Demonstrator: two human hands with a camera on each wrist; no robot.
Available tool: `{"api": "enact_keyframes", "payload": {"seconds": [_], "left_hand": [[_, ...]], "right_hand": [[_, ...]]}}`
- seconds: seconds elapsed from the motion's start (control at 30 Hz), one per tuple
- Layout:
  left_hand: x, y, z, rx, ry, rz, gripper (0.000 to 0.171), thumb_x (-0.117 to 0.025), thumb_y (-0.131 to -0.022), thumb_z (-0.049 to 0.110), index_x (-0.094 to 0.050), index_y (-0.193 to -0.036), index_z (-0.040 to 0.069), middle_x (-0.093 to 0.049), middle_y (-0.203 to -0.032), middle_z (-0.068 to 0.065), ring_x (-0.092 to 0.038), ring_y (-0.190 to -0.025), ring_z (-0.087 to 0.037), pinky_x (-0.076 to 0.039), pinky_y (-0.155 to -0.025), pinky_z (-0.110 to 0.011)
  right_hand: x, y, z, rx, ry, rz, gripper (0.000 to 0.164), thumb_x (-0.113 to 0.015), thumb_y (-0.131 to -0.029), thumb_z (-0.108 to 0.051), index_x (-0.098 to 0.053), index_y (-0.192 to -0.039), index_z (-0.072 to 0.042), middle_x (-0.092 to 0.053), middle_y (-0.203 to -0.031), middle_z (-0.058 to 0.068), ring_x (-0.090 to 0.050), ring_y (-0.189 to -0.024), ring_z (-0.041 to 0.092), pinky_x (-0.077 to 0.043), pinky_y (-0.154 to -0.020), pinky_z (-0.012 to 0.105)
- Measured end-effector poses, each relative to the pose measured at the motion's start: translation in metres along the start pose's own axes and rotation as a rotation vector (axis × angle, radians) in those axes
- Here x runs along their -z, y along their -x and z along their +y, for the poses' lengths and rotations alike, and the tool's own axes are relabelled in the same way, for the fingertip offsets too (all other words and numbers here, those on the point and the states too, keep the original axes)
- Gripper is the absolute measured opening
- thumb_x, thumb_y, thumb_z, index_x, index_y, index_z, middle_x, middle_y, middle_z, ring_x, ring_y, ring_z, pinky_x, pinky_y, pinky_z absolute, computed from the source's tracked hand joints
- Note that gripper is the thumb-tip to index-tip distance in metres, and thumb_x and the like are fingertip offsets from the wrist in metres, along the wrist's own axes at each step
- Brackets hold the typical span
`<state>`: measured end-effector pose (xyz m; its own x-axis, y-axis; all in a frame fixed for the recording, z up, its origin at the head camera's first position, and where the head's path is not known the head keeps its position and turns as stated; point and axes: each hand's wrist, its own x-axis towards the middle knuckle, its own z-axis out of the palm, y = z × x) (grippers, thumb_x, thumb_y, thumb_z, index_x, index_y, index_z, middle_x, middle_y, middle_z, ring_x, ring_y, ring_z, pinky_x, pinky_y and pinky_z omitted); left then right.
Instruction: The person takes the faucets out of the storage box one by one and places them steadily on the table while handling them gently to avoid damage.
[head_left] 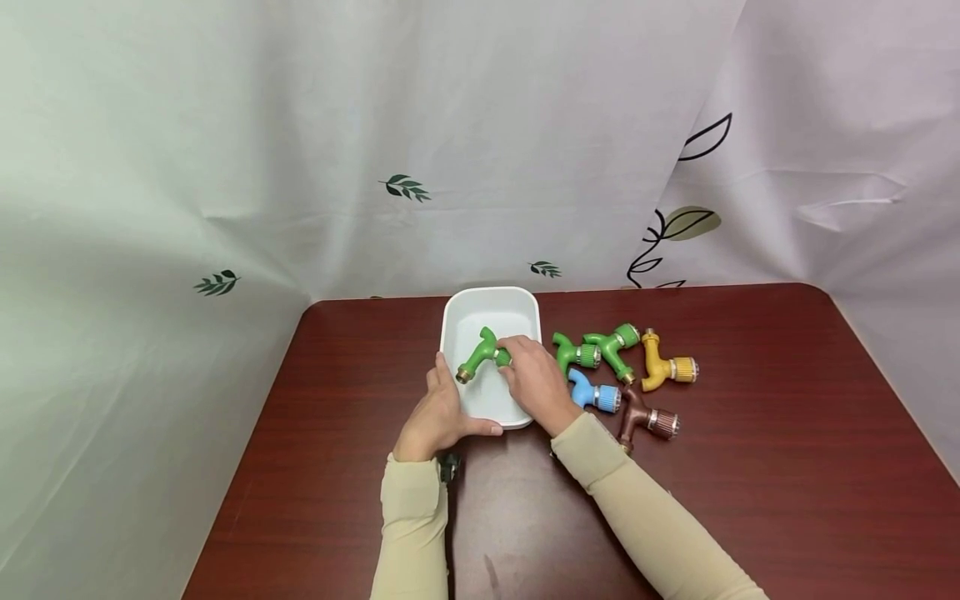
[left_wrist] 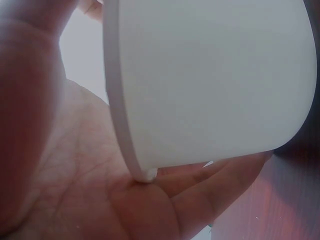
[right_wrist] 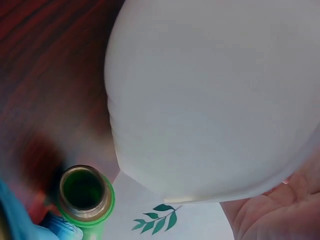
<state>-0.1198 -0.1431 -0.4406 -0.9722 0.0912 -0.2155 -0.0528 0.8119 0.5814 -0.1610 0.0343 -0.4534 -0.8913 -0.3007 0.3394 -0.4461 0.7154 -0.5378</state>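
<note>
A white rectangular plastic tray [head_left: 491,292] stands near the table's back edge. My left hand [head_left: 437,414] holds its near left corner, fingers along the left side and thumb along the front rim. Close up in the left wrist view, those fingers [left_wrist: 215,192] lie against the tray's outer wall [left_wrist: 215,85]. Over the tray's inside, my right hand [head_left: 537,379] grips a green tap [head_left: 476,358] by its knob end, the brass threaded end pointing to the lower left. In the right wrist view, the tray wall [right_wrist: 210,100] hides the held tap.
Right of the tray lie two more green taps [head_left: 567,353] [head_left: 617,343], a blue tap [head_left: 597,395], a brown tap [head_left: 643,417] and a yellow tap [head_left: 662,367]. The dark red table [head_left: 765,467] meets a pale printed curtain [head_left: 480,125] behind.
</note>
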Motion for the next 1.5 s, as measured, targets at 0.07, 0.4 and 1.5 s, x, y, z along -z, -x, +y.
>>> {"api": "enact_keyframes", "payload": {"seconds": [0.07, 0.4, 1.5], "left_hand": [[0.0, 0.0, 0.0, 0.0, -0.004, 0.0, 0.152, -0.096, -0.061, 0.048, 0.008, -0.154, -0.011, -0.024, -0.152, -0.033, -0.063, -0.101, -0.041, -0.052, -0.088, -0.047], [0.0, -0.001, 0.0, 0.006, -0.002, 0.002, 0.151, -0.096, -0.061, 0.047, 0.006, -0.155, -0.011, -0.024, -0.152, -0.033, -0.063, -0.101, -0.04, -0.052, -0.088, -0.046], [-0.001, 0.0, 0.0, 0.001, 0.004, 0.01, 0.15, -0.097, -0.06, 0.046, 0.005, -0.155, -0.012, -0.026, -0.15, -0.033, -0.063, -0.099, -0.039, -0.053, -0.087, -0.045]], "right_hand": [[0.001, 0.001, 0.0, 0.009, -0.004, 0.008, 0.032, -0.076, -0.089, -0.005, -0.068, -0.119, -0.002, -0.068, -0.116, 0.013, -0.063, -0.108, 0.031, -0.05, -0.092, 0.044], [0.006, 0.007, -0.002, 0.04, -0.037, 0.051, 0.032, -0.075, -0.089, -0.003, -0.067, -0.12, 0.0, -0.068, -0.117, 0.016, -0.062, -0.111, 0.035, -0.049, -0.096, 0.047], [0.034, 0.032, -0.004, 0.089, -0.032, 0.126, 0.039, -0.073, -0.089, 0.0, -0.069, -0.127, -0.01, -0.062, -0.122, 0.012, -0.058, -0.112, 0.029, -0.051, -0.091, 0.043]]}}
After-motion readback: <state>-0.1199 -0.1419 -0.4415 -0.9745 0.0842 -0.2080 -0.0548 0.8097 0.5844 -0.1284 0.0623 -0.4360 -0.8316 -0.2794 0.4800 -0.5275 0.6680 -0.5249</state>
